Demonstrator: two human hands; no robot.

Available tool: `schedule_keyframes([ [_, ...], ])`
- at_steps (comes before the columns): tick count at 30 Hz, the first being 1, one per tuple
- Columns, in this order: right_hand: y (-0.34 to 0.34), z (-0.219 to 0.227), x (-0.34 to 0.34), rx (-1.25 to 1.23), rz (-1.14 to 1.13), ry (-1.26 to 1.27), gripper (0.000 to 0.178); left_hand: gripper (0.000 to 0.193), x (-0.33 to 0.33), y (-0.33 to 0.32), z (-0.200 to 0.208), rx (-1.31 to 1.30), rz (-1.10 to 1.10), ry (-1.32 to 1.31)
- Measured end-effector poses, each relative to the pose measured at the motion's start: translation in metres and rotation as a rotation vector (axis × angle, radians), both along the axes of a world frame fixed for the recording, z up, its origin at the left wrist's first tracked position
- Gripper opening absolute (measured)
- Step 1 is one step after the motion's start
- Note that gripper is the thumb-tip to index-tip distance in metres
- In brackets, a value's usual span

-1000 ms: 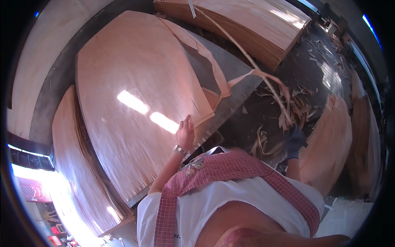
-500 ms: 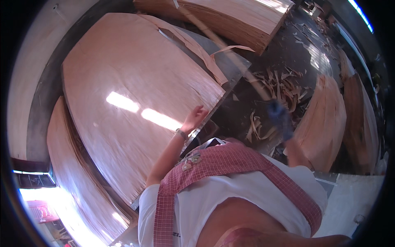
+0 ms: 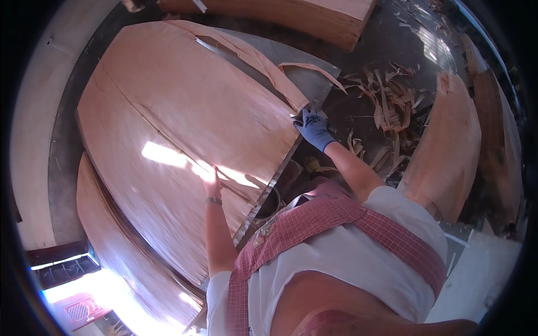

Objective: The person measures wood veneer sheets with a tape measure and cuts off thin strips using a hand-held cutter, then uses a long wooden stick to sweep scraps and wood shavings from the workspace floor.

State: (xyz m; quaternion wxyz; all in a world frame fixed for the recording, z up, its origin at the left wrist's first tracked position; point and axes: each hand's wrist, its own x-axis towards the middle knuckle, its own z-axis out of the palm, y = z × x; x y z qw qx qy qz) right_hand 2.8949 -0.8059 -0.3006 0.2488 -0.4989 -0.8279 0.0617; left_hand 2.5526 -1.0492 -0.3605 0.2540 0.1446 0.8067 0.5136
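Note:
A large pale veneer sheet (image 3: 185, 78) covers the stack before me. My left hand (image 3: 209, 177), bare with a band at the wrist, reaches onto it. Bright sunlight washes out its fingers. Beside that hand a long thin line (image 3: 159, 133) runs across the sheet; whether it is a slender stick or a raised crease I cannot tell. My right hand (image 3: 314, 127), in a blue glove, is at the sheet's right edge with curled fingers, by the end of a loose veneer strip (image 3: 258, 60). What lies between those fingers is hidden.
A thick veneer stack (image 3: 314, 19) stands at the far side, another (image 3: 131, 235) at the left. Torn veneer scraps (image 3: 386, 103) litter the dark floor at the right, near curved veneer pieces (image 3: 448, 140). A metal edge (image 3: 263, 196) borders the sheet near me.
My right hand has swung left from over the floor to the sheet's edge. The long pale strip beside it has left that place. My left hand moved left; the long line now crosses the sheet.

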Motion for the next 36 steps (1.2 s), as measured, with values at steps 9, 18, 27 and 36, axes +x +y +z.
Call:
schedule_keyframes([
  [9, 0.006, 0.021, -0.008, -0.344, 0.638, 0.309, 0.036, 0.061, 0.132, 0.222, 0.084, -0.305, -0.338, 0.409],
  [18, 0.115, -0.008, -0.083, -0.453, 0.471, -0.092, 0.041, 0.018, 0.106, 0.228, 0.108, 0.01, -0.14, -0.432],
  [27, 0.123, -0.012, -0.075, -0.465, 0.405, 0.01, 0.032, 0.014, 0.1, 0.216, 0.082, -0.046, -0.1, -0.49],
  [36, 0.171, 0.06, -0.011, -0.151, 0.262, 0.176, 0.04, 0.064, 0.149, 0.267, 0.05, -0.195, -0.457, 0.388],
])
